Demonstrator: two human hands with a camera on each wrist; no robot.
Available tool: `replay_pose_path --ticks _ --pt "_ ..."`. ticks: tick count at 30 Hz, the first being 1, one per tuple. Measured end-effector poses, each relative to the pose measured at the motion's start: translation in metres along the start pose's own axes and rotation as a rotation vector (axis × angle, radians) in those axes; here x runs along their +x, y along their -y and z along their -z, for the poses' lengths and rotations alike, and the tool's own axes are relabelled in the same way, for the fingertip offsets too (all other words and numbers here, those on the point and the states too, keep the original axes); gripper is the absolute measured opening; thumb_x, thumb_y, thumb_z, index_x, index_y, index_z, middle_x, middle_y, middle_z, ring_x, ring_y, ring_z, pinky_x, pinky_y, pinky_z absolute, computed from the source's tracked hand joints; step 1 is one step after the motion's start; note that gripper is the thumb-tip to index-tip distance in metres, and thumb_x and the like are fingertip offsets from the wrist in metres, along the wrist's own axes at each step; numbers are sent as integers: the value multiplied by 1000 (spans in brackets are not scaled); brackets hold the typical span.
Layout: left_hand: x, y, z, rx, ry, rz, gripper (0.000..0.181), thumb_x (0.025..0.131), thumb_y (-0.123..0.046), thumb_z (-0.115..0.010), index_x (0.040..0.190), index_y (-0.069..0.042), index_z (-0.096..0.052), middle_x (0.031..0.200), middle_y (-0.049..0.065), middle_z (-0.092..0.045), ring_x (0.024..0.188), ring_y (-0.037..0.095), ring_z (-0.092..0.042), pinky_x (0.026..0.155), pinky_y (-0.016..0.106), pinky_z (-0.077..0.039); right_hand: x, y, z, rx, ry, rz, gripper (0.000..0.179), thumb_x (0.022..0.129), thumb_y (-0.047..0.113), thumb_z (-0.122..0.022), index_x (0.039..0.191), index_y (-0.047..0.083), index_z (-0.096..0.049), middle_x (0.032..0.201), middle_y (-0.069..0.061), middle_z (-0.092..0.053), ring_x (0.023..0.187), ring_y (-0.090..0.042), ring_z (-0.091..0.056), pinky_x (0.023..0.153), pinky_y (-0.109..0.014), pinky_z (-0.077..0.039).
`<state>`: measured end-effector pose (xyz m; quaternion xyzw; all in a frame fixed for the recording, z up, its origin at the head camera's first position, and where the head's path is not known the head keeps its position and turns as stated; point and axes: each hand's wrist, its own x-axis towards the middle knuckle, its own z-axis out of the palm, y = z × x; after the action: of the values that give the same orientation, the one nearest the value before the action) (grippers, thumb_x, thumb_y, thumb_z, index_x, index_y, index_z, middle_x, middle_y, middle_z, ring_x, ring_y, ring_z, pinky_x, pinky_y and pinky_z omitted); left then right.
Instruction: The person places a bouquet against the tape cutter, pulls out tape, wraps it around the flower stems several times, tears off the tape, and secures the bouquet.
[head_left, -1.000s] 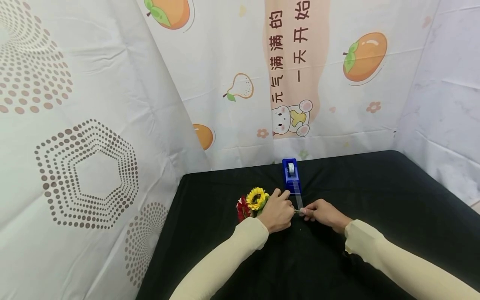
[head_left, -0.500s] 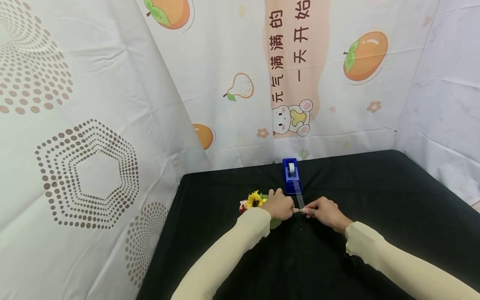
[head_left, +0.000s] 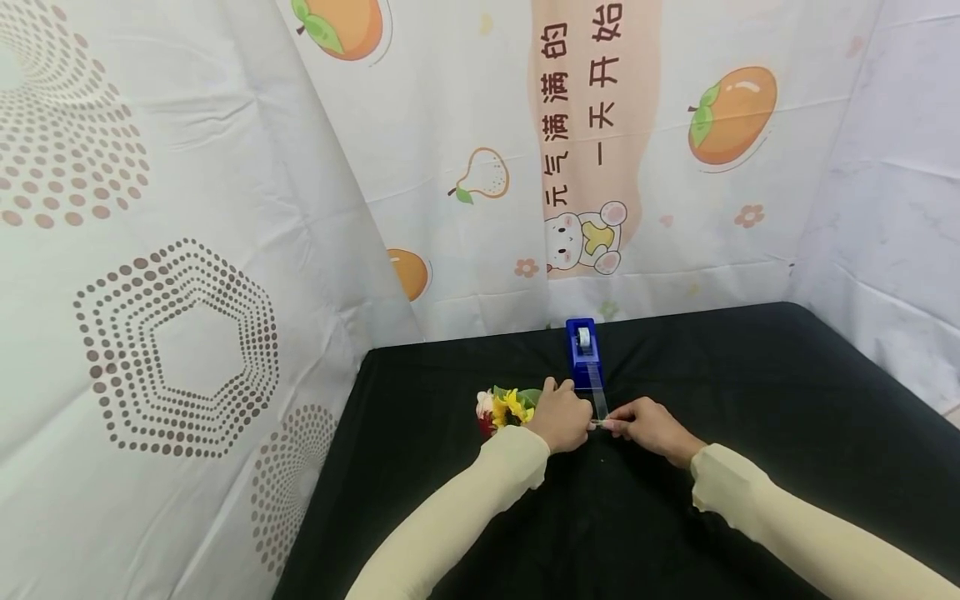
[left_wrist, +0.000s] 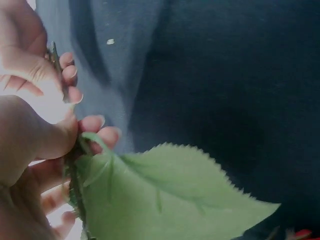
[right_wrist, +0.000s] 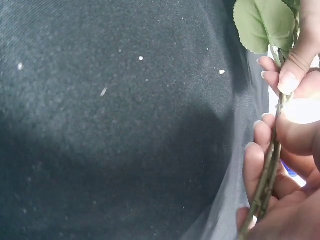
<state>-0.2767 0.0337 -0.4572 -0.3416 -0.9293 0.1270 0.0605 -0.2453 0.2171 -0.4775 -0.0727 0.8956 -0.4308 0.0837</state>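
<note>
In the head view my left hand grips a small bunch of artificial flowers by the stems. A yellow sunflower, a pale bloom and some red petals poke out on its left side. A broad green leaf hangs beside the left fingers. My right hand pinches the lower stems, close to the left fingertips. A strip of clear tape runs from the blue tape dispenser down to the stems at the right fingertips.
A black cloth covers the table, with a few tiny pale specks on it. The dispenser stands near the back edge. Patterned white curtains hang close behind and to the left.
The bunch has turned in my left hand: the sunflower tipped, a leaf swung below the hand then out of sight, and the pale bloom came up. The right hand has barely moved.
</note>
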Motion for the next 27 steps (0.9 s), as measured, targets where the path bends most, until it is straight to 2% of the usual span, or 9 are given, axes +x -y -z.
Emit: replay_pose_path --ticks 7,13,19,21,24,27 --pt "-7 -4 -7 177 -158 -75 22 97 -37 -68 76 -31 -70 69 -11 -64 96 15 -43 86 37 -29 2 1 3 11 50 -24 28 105 26 -61 99 3 -76 89 -4 -69 80 -21 -61 70 -37 -49" --pt "-10 -5 -13 265 -206 -109 31 101 -37 -63 71 -32 -70 75 -11 -68 102 17 -43 93 40 -32 3 2 3 -34 62 -11 29 105 27 -61 103 4 -77 87 -5 -69 76 -20 -59 68 -35 -48" --pt "-11 -8 -18 297 -260 -106 35 101 -36 -62 67 -31 -67 75 -10 -68 104 19 -45 92 41 -35 4 4 3 -86 23 3 25 103 28 -65 93 9 -78 82 -2 -67 72 -18 -56 67 -36 -44" --pt "-10 -8 -17 281 -257 -102 35 100 -37 -64 65 -31 -65 74 -10 -67 103 19 -45 90 39 -34 4 4 3 -87 0 8 24 101 28 -66 92 10 -78 81 -1 -68 73 -18 -56 68 -37 -43" --pt "-8 -8 -13 229 -205 -99 32 96 -38 -68 66 -31 -64 71 -10 -64 101 17 -44 88 37 -32 3 2 4 -78 -16 17 24 101 27 -67 92 9 -79 82 -1 -69 76 -19 -58 70 -36 -43" --pt "-3 -2 -4 138 -104 -105 26 97 -39 -69 72 -31 -67 70 -12 -62 97 14 -44 84 35 -30 3 1 4 -63 -18 25 23 101 25 -67 93 7 -80 83 -2 -70 77 -20 -59 69 -36 -45"
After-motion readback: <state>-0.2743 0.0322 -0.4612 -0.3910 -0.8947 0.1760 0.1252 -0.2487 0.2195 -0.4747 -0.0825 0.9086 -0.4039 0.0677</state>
